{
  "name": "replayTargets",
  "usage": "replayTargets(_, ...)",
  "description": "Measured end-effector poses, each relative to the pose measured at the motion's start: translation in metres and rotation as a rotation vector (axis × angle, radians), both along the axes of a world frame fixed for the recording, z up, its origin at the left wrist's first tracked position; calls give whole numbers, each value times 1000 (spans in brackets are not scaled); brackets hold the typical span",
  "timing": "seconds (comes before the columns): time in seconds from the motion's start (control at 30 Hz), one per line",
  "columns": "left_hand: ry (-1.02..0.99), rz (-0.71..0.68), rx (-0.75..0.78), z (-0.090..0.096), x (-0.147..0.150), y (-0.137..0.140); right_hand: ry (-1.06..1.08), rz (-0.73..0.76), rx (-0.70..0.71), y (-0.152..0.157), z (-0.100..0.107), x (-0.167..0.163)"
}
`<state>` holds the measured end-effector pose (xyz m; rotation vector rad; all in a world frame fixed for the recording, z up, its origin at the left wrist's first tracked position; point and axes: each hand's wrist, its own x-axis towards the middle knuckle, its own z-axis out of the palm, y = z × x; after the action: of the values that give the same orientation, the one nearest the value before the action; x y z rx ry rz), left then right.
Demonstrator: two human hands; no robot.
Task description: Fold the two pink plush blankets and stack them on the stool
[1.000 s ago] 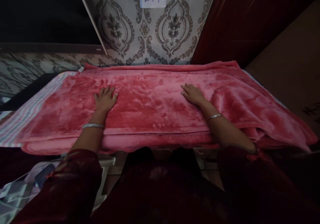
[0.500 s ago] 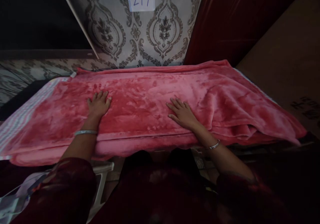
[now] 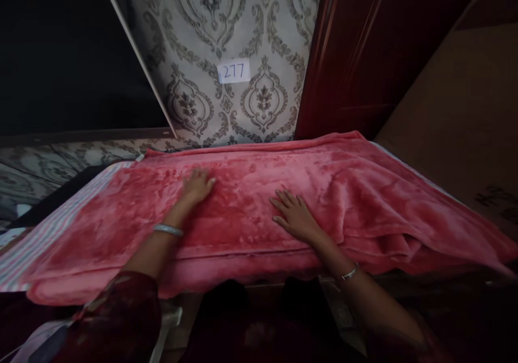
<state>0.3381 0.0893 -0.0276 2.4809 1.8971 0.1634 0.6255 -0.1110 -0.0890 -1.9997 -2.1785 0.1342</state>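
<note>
A pink plush blanket [image 3: 238, 212] lies spread over a long surface in front of me. My left hand [image 3: 197, 186] rests on its left-middle part, fingers stretched out, slightly blurred. Palm down and fingers spread, my right hand [image 3: 294, 214] lies on the blanket right of the middle. Neither hand holds anything. To the right of my right hand the blanket is bunched in folds, while the part between the hands lies fairly flat.
A striped cloth [image 3: 68, 217] shows from under the blanket at the left. Behind stand a patterned wall with a paper [image 3: 233, 70] marked 277, a dark screen [image 3: 73, 55] and a dark red panel [image 3: 356, 50]. A brown cardboard surface [image 3: 457, 104] is at the right.
My left hand has slid right across the blanket, closer to my right hand, which keeps its place on it. The view has tilted up, showing more wall.
</note>
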Motion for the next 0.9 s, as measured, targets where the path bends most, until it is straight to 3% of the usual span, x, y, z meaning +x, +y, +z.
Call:
replayTargets(0.13, -26, -338, -107, -1, 92, -20, 18, 7, 5, 0, 2, -2)
replayTargets(0.27, -47, -468, -55, -15, 146, -35, 52, 13, 13, 1, 3, -2)
replayTargets(0.47, -22, -487, 37, -40, 151, -35, 110, 19, 24, 2, 3, -2)
replayTargets(0.9, 8, -480, 126, -41, 153, -27, 216, 24, 56, 3, 8, -1)
